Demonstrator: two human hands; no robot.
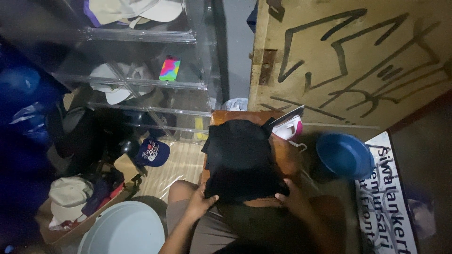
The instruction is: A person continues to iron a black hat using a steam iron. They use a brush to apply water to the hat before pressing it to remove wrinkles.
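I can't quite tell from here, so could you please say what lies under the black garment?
The black garment lies on a small brown wooden table; most of the tabletop beneath is covered.
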